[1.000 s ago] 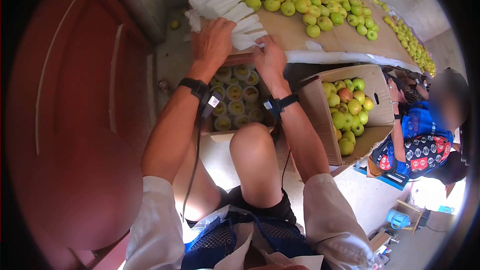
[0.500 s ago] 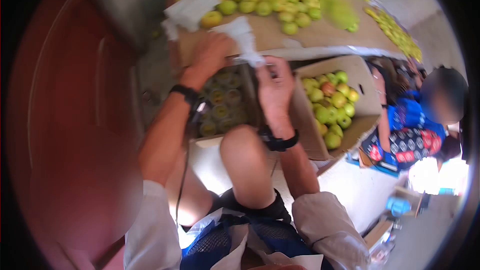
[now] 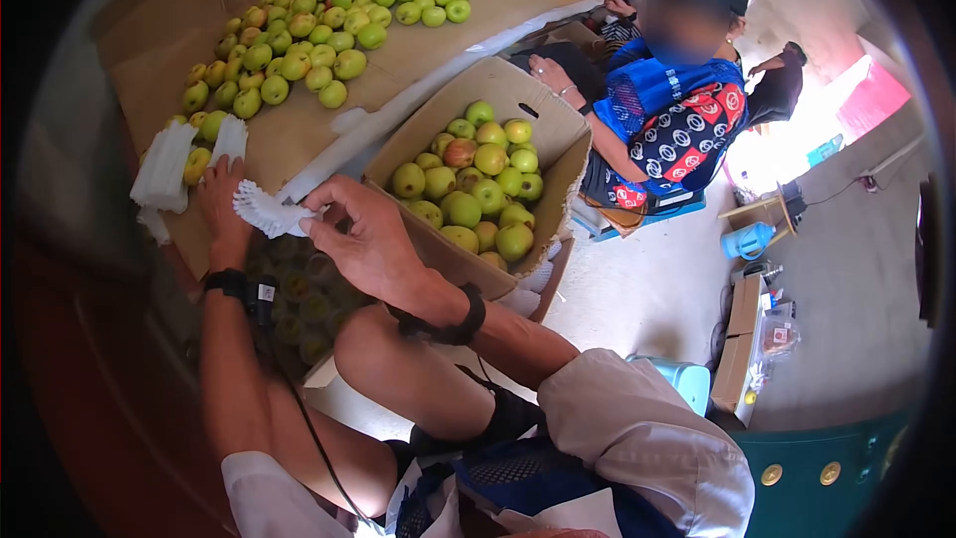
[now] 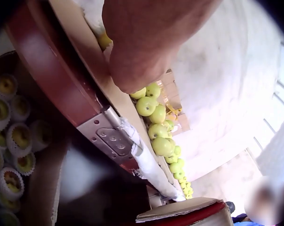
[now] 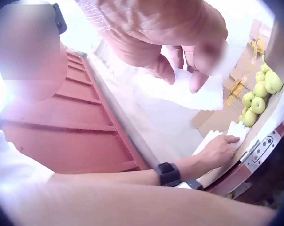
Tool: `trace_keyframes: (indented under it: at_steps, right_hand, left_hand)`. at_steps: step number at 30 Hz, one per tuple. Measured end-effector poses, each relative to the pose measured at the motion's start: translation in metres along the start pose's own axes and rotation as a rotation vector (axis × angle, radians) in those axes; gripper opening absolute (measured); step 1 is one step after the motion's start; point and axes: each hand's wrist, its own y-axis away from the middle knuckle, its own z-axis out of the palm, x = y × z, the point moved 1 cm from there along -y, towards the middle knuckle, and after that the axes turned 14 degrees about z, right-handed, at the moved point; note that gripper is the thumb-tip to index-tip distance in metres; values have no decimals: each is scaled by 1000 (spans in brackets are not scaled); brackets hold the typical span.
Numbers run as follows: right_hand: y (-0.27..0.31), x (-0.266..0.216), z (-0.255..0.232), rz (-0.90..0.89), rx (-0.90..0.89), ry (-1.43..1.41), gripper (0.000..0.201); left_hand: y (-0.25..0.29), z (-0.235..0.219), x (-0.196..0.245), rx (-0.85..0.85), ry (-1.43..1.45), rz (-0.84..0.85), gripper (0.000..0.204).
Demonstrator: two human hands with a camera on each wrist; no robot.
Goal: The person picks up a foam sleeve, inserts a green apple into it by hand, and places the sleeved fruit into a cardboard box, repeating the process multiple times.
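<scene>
In the head view, my right hand [image 3: 363, 239] pinches a white foam fruit net [image 3: 267, 209] between thumb and fingers, raised in front of the cardboard-covered table. The right wrist view shows this net hanging below the fingertips. My left hand [image 3: 225, 207] lies at the table's near corner, its fingers reaching to the white foam nets [image 3: 164, 167] there. One yellow-green apple [image 3: 197, 166] sits among those nets, close to the left fingertips. In the left wrist view the back of the hand hides its fingers.
Many green apples [image 3: 299, 50] are heaped on the cardboard-covered table [image 3: 398, 80]. An open carton [image 3: 558, 130] of apples stands to the right. Below the table, net-wrapped apples [image 4: 19, 136] sit in a box. Another person [image 3: 667, 110] sits beyond the carton.
The head view has swung right. Both hands were at the spread foam nets; the right hand has since drawn one net away, while the left stays at the table's corner.
</scene>
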Motion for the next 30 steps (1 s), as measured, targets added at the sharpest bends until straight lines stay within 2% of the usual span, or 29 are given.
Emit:
trace_keyframes:
  at_steps: [6, 15, 17, 20, 21, 23, 26, 27, 30]
  right_hand:
    - [0, -1, -10, 141, -78, -224, 13]
    - [-2, 11, -21, 88, -26, -293, 12]
    - [-7, 9, -24, 146, -42, -384, 13]
    - [-14, -1, -30, 235, -51, -468, 16]
    - [-15, -5, -34, 265, -48, -489, 17]
    - [-13, -19, -41, 347, -95, -508, 20]
    - [-13, -20, -44, 419, -195, -544, 22]
    - [-13, -19, -45, 432, -231, -558, 22]
    - [-3, -30, -44, 437, -164, -418, 22]
  left_hand:
    - [-8, -16, 14, -106, -3, -94, 34]
    - [-9, -40, 27, -15, 26, -74, 36]
    - [-10, -46, 28, 12, 80, -74, 37]
    - [-17, -54, 28, 94, 647, -202, 29]
    - [-17, -57, 29, 43, 924, -308, 30]
    - [-21, -94, 48, -73, 1477, -520, 35]
    - [-14, -143, 81, -73, 2097, -460, 46]
    - [-11, -151, 86, -82, 2162, -393, 49]
    - [-3, -158, 92, -83, 2052, -293, 45]
